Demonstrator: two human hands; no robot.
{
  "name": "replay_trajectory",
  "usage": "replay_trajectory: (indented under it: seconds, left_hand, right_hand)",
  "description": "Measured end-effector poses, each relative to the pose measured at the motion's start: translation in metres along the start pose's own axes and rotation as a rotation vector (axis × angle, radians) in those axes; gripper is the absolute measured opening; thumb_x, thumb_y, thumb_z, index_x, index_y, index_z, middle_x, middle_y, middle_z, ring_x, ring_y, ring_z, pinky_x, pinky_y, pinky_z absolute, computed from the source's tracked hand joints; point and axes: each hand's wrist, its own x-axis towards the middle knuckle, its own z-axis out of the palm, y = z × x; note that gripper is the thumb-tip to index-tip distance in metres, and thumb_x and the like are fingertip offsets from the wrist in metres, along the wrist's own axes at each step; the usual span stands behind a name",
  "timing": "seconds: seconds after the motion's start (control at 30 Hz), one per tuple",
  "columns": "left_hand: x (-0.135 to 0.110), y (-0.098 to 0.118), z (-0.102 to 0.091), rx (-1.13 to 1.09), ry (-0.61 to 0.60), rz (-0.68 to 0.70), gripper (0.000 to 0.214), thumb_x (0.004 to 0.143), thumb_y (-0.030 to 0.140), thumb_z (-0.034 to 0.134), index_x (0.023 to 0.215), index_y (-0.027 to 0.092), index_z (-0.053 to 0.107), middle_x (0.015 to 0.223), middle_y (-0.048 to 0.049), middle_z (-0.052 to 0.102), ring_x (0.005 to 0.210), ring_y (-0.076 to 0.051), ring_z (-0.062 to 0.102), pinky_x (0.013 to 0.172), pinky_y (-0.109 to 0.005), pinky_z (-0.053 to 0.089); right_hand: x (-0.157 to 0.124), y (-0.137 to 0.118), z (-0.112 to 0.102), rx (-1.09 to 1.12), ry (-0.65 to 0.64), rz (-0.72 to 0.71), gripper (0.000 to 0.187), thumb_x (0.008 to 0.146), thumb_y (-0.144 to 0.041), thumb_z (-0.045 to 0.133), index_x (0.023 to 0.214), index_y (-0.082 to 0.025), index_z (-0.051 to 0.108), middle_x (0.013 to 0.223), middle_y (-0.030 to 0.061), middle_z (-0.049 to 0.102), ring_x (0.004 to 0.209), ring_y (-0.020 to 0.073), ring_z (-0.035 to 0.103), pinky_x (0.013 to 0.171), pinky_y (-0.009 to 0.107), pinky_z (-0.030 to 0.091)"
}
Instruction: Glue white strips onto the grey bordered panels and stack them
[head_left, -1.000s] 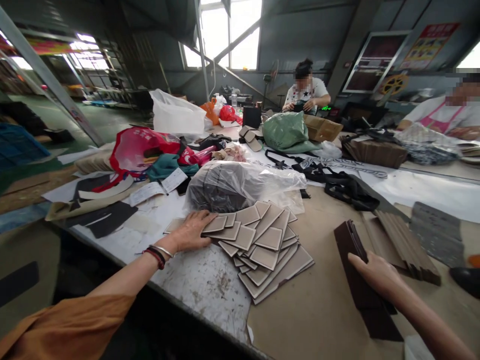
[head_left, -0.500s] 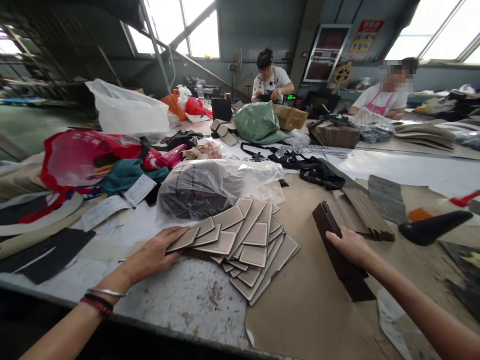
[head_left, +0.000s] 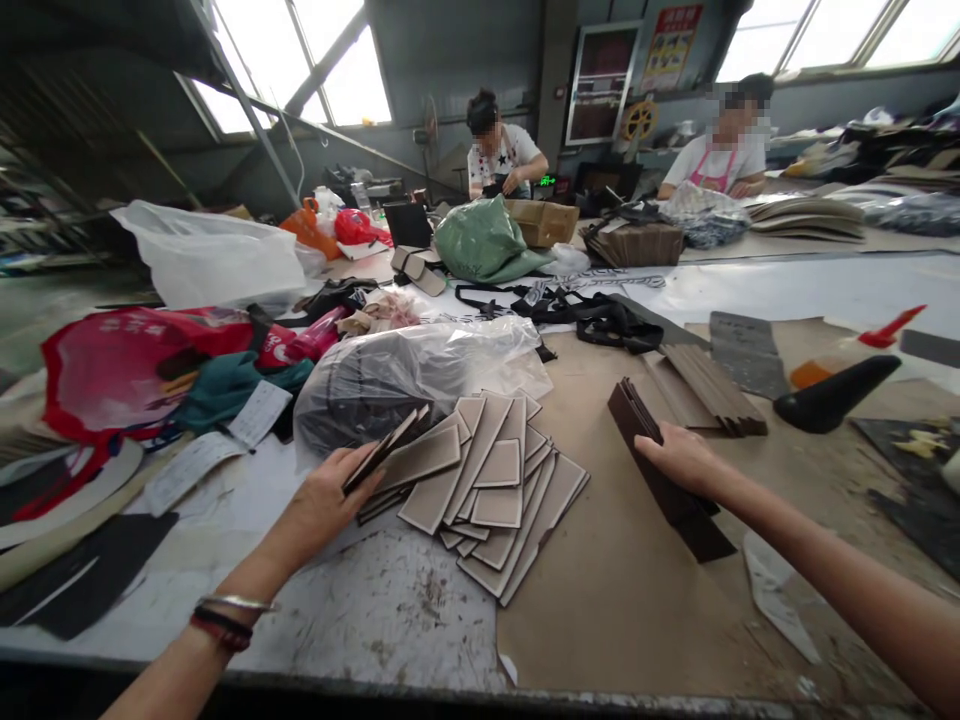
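Observation:
My left hand [head_left: 326, 505] is closed on a few beige panels with dark edges [head_left: 384, 450], tilted up on their sides at the left of a loose pile. That pile of flat beige rectangular panels [head_left: 499, 490] fans out over the middle of the table. Over on the right, my right hand [head_left: 679, 460] grips a stack of dark brown strips [head_left: 637, 430], thumb on top; its other fingers are mostly hidden. Just behind the stack lies a row of brown folded pieces [head_left: 701, 390].
A clear plastic bag with dark contents [head_left: 390, 375] lies behind the pile. A black horn-shaped object [head_left: 836, 393] and a bottle with a red nozzle [head_left: 847, 360] stand at right. Red bags [head_left: 150, 365] crowd the left. Two people [head_left: 502, 150] work across the table.
My left hand has lifted some beige panels from the pile's left end and tilted them up. My right hand stays on the dark strips. The whole view has shifted slightly.

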Motion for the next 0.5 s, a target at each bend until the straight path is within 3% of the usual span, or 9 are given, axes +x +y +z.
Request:
replay_trajectory:
  seconds: [0.2,0.37,0.5]
  left_hand:
    - [0.03,0.028,0.031,0.059,-0.073,0.02,0.055,0.085,0.046,0.035,0.125,0.01,0.045,0.122,-0.0141,0.055,0.115,-0.026,0.049,0.102,-0.04,0.036]
    - [0.024,0.045,0.037,0.173,-0.198,-0.051,0.084,0.077,0.06,0.044,0.138,0.007,0.026,0.133,-0.0218,0.044,0.121,-0.035,0.042,0.1,-0.05,0.033]
    - [0.017,0.069,0.036,0.234,-0.265,-0.08,0.108,0.064,0.067,0.056,0.143,0.014,0.007,0.137,-0.0235,0.036,0.125,-0.039,0.036,0.098,-0.053,0.032]
  right_hand:
    - [-0.003,0.0,-0.001,0.026,-0.001,0.003,0.041,0.084,-0.036,0.036,0.104,-0.006,0.057,0.1,0.0203,0.064,0.093,0.0299,0.06,0.071,0.032,0.042]
    - [-0.003,0.0,-0.001,0.071,-0.001,0.015,0.043,0.082,-0.037,0.038,0.105,-0.006,0.056,0.102,0.0221,0.063,0.095,0.0321,0.059,0.071,0.034,0.042]
    - [-0.003,0.003,0.0,0.108,-0.005,-0.008,0.042,0.081,-0.037,0.038,0.104,-0.007,0.056,0.102,0.0221,0.062,0.094,0.0329,0.06,0.071,0.035,0.043]
